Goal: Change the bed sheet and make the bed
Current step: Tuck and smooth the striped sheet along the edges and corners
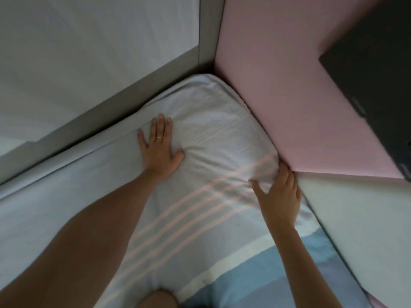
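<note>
A white pillow [213,138] with pink stripes and a blue band lies in the corner of the bed, on a pale sheet [55,196]. My left hand [159,147] presses flat on the pillow's left part, fingers straight, a ring on one finger. My right hand [280,194] rests on the pillow's right edge beside the pink headboard panel [300,96], thumb spread out; its fingertips dip into the gap and are partly hidden.
A grey bed frame rail [111,105] runs along the left, with a pale wall behind it. A white padded panel [360,218] sits below the pink one at the right. A dark flat object [373,85] lies at the upper right.
</note>
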`<state>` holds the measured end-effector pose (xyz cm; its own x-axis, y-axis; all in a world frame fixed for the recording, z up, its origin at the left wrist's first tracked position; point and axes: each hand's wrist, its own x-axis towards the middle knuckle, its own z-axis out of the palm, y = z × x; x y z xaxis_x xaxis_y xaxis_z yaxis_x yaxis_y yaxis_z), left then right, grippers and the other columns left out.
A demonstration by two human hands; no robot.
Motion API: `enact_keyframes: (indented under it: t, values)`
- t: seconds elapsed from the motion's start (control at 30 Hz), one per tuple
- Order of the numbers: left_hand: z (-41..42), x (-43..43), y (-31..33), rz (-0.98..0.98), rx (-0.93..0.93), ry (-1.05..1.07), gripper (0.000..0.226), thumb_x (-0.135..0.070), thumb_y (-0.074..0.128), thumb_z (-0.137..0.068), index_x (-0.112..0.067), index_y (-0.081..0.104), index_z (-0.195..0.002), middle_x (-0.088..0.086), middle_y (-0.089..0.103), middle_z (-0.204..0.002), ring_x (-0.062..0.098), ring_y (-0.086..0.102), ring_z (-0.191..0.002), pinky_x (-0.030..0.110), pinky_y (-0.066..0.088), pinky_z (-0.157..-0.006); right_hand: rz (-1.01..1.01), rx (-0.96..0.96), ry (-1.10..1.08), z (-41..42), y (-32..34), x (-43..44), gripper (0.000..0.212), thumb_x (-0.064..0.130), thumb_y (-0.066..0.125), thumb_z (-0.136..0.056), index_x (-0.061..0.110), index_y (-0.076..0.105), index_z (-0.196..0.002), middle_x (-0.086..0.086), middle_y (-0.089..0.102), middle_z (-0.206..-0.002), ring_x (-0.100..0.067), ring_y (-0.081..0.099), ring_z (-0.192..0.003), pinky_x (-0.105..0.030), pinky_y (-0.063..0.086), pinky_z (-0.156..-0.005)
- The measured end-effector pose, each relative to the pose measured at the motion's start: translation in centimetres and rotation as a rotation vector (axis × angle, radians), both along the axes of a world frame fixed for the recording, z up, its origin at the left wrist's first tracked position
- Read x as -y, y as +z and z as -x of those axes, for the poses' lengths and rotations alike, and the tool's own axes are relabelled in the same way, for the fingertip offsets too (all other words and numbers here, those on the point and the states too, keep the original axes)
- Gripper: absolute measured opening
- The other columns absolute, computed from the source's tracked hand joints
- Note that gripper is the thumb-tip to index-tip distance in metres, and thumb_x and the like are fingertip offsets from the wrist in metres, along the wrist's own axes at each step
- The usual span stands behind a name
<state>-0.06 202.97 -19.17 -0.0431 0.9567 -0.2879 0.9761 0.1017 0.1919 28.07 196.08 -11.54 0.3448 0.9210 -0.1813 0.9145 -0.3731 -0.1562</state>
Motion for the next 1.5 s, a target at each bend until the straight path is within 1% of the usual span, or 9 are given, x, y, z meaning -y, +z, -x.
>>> enact_keyframes:
  t: [0.17, 0.27, 0.37, 0.47, 0.7, 0.9, 1.13, 1.33, 1.5]
  values:
    - [-0.2, -0.7, 2.3, 0.139, 0.026, -0.009, 0.093, -0.049, 0.05, -0.082, -0.019, -0.003, -0.152, 0.002, -0.009, -0.16, 0.016, -0.008, -0.147, 0.055, -0.006, -0.113, 0.459, -0.347, -0.15, -2.1, 0.7, -3.4, 0.096, 0.052, 0.084, -0.06, 0.008, 0.043, -0.135, -0.012, 0.056, -0.131, -0.031, 0.053, -0.12, -0.035, 0.043, -0.095]
    - [0.1, -1.6, 4.6, 0.227, 0.126, 0.067, 0.081, -0.028, 0.059, -0.086, -0.019, 0.012, -0.152, 0.001, 0.005, -0.16, 0.016, 0.005, -0.147, 0.055, 0.006, -0.114, 0.568, -0.558, -0.15, -3.4, 1.8, -5.3, 0.095, 0.049, 0.086, -0.059, 0.01, 0.046, -0.136, -0.004, 0.056, -0.132, -0.025, 0.053, -0.121, -0.027, 0.043, -0.09]
    - [-0.7, -2.0, 7.4, 0.037, 0.197, 0.006, 0.049, -0.014, 0.052, -0.086, -0.011, 0.046, -0.135, 0.01, 0.044, -0.144, 0.025, 0.034, -0.136, 0.055, 0.021, -0.111, 0.569, -0.685, -0.148, -3.8, 2.5, -5.1, 0.103, 0.054, 0.089, -0.046, 0.014, 0.051, -0.133, -0.001, 0.059, -0.127, -0.02, 0.057, -0.114, -0.029, 0.048, -0.091]
    - [-3.4, -3.5, 9.9, -0.256, 0.335, -0.256, 0.04, -0.02, 0.043, -0.084, -0.01, 0.062, -0.117, 0.01, 0.056, -0.134, 0.03, 0.045, -0.13, 0.06, 0.032, -0.104, 0.55, -0.728, -0.095, -3.5, 3.6, -3.9, 0.101, 0.052, 0.089, -0.047, 0.017, 0.048, -0.133, 0.004, 0.058, -0.123, -0.015, 0.056, -0.108, -0.027, 0.048, -0.086]
    - [-11.8, -8.7, 13.3, -0.158, 0.2, -0.746, 0.035, -0.019, 0.056, -0.089, -0.023, 0.06, -0.124, -0.003, 0.054, -0.134, 0.019, 0.04, -0.132, 0.048, 0.013, -0.113, 0.327, -0.382, 0.083, -0.2, 2.5, 0.7, 0.108, 0.056, 0.072, -0.073, 0.016, 0.011, -0.152, -0.009, 0.047, -0.139, -0.03, 0.047, -0.124, -0.041, 0.042, -0.1]
    - [-11.9, -10.3, 15.0, -0.03, 0.192, -0.847, 0.012, -0.02, 0.058, -0.089, -0.014, 0.067, -0.095, 0.001, 0.062, -0.1, 0.023, 0.058, -0.093, 0.032, 0.037, -0.083, 0.241, -0.27, 0.082, 1.1, 2.8, 1.9, 0.09, 0.054, 0.066, -0.079, 0.016, 0.02, -0.146, -0.006, 0.046, -0.137, -0.029, 0.048, -0.122, -0.042, 0.038, -0.099]
    - [-11.3, -12.4, 16.2, 0.104, -0.092, -1.06, 0.022, -0.022, 0.076, -0.074, -0.023, 0.059, -0.088, -0.003, 0.055, -0.117, 0.024, 0.048, -0.111, 0.036, 0.027, -0.104, 0.172, -0.304, 0.114, 0.9, 3.2, 2.3, 0.086, 0.049, 0.07, -0.075, 0.018, 0.024, -0.14, -0.004, 0.055, -0.128, -0.032, 0.059, -0.107, -0.04, 0.046, -0.089]
    - [-13.7, -13.5, 16.3, 0.489, -0.127, -1.02, 0.014, -0.031, 0.06, -0.09, -0.034, 0.053, -0.078, -0.009, 0.038, -0.143, 0.017, 0.03, -0.134, 0.036, 0.013, -0.112, 0.107, -0.317, 0.146, 1.0, 3.1, 3.0, 0.077, 0.045, 0.07, -0.075, 0.014, 0.031, -0.134, -0.006, 0.06, -0.117, -0.033, 0.062, -0.098, -0.041, 0.05, -0.083]
    - [-15.7, -12.8, 16.3, 0.678, 0.135, -0.882, 0.022, -0.011, 0.043, -0.098, -0.016, 0.049, -0.077, 0.006, 0.06, -0.11, 0.022, 0.055, -0.106, 0.037, 0.043, -0.092, 0.135, -0.346, 0.187, 1.1, 3.5, 3.6, 0.08, 0.042, 0.07, -0.075, 0.013, 0.028, -0.136, -0.007, 0.059, -0.119, -0.034, 0.06, -0.102, -0.04, 0.047, -0.086]
